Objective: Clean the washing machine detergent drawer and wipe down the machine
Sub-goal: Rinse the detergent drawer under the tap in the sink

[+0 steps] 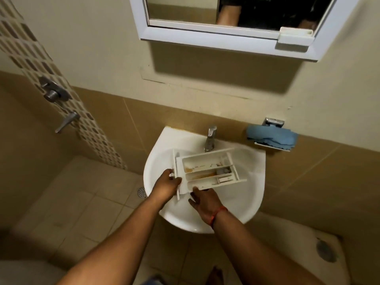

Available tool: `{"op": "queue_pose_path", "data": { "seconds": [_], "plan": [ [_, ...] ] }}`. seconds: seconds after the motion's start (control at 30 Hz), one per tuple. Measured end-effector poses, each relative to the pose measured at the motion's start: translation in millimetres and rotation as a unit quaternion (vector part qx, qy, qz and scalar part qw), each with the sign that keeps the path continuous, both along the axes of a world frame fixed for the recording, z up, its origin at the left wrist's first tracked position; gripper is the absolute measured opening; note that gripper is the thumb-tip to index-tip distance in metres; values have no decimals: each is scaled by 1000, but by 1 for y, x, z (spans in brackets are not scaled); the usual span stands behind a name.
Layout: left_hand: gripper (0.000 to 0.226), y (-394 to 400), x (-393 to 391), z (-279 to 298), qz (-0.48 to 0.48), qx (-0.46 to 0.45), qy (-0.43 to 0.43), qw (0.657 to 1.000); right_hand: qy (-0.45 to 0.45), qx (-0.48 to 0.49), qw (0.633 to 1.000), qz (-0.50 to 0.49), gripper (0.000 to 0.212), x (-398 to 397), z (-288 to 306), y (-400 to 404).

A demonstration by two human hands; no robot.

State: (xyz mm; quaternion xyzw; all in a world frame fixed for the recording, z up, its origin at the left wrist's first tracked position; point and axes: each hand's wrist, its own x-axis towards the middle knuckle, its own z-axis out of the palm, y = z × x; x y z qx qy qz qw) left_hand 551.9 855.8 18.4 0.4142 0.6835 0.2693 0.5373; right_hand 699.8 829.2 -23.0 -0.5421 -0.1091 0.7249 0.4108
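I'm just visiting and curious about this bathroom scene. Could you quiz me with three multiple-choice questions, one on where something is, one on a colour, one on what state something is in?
1. Where is the detergent drawer?
A. On the floor
B. Over the sink, held by both hands
C. Inside the mirror cabinet

2. What colour is the cloth on the wall holder right of the tap?
A. Blue
B. Red
C. Yellow

3. In what state are the drawer's compartments?
A. Spotless
B. Filled with foam
C. Stained with brownish residue

Answers:
1. B, since the left hand grips the drawer's front end and the right hand holds its near edge above the white basin.
2. A, the cloth is plainly blue.
3. C, orange-brown marks line the compartments.
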Motion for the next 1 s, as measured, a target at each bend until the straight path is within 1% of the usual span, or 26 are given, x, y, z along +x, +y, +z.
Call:
{"op": "queue_pose_path", "data": {
  "seconds": [0.07,0.13,0.27,0.33,0.43,0.5,0.57,0.6,0.67,0.77,0.83,0.9,0.97,1.0],
  "plan": [
    [41,15,-5,-7,-25,-16,16,999,6,-34,999,37,15,6,-1,3],
    [42,29,-8,-15,-45,-27,19,998,-7,-60,996,73,9,15,-3,8],
    [39,47,-11,-25,-68,-43,-3,997,-76,-72,988,115,18,34,-1,14],
    [41,56,-14,-30,-80,-52,-2,995,-121,-70,981,134,14,43,3,18],
    [43,68,-18,-40,-97,-58,-5,994,-172,-74,974,125,14,52,10,31],
    [43,74,-19,-44,-108,-58,-6,992,-243,-48,963,108,16,52,15,47],
    [41,78,-18,-46,-117,-55,-3,992,-328,6,941,84,12,51,22,66],
    [41,79,-18,-48,-119,-54,-4,991,-366,31,927,73,15,51,25,79],
    [43,82,-19,-49,-126,-52,-2,991,-450,80,887,66,28,46,44,105],
    [46,85,-20,-52,-139,-48,4,989,-529,141,830,104,39,34,74,150],
    [47,86,-21,-53,-147,-45,10,988,-558,151,802,152,41,26,83,176],
    [47,86,-21,-54,-156,-41,18,987,-596,139,765,200,38,22,85,190],
    [48,87,-22,-55,-161,-38,22,986,-628,128,736,219,41,21,83,196],
    [48,87,-22,-55,-163,-38,24,986,-637,131,727,221,44,22,82,198]
  ]
}}
